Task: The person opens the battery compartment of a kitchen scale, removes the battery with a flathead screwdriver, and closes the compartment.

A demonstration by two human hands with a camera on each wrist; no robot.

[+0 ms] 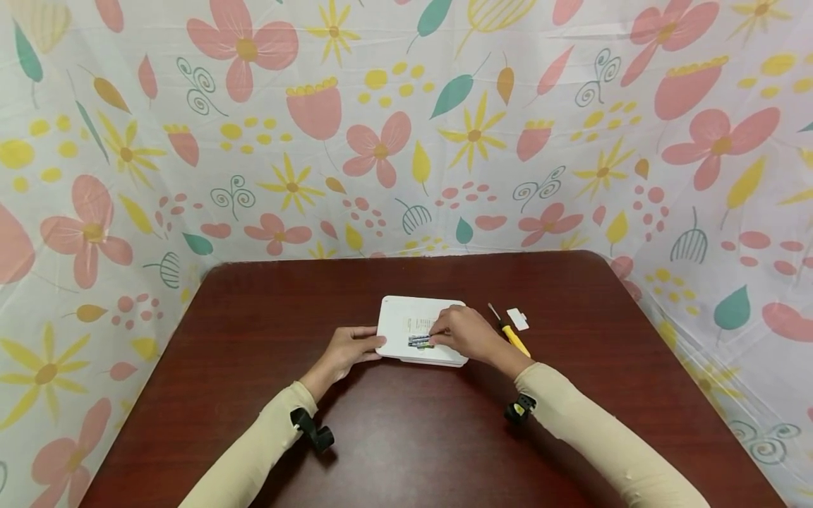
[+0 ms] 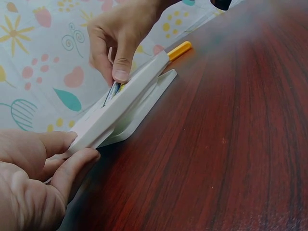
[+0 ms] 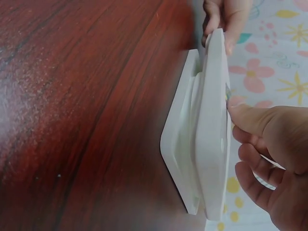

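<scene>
A flat white device [image 1: 395, 314] lies with its printed face up on the table, an open battery compartment in that face. Small batteries [image 1: 419, 341] sit in the compartment; how many is hard to tell. My left hand [image 1: 346, 349] grips the device's left edge between thumb and fingers. Over the compartment, my right hand [image 1: 466, 331] pinches a battery with thumb and forefinger, its other fingers loosely curled. In the left wrist view the batteries [image 2: 114, 92] show just under the right thumb. Beneath the device's body, a white lower panel [image 3: 178, 139] spreads at an angle and touches the table.
Right of the device lies a screwdriver [image 1: 516, 341] with a yellow handle, partly behind the right wrist. Beside it is a small white battery cover [image 1: 518, 319]. The dark wooden table [image 1: 394, 437] meets a flowered cloth [image 1: 406, 141] at its back and sides.
</scene>
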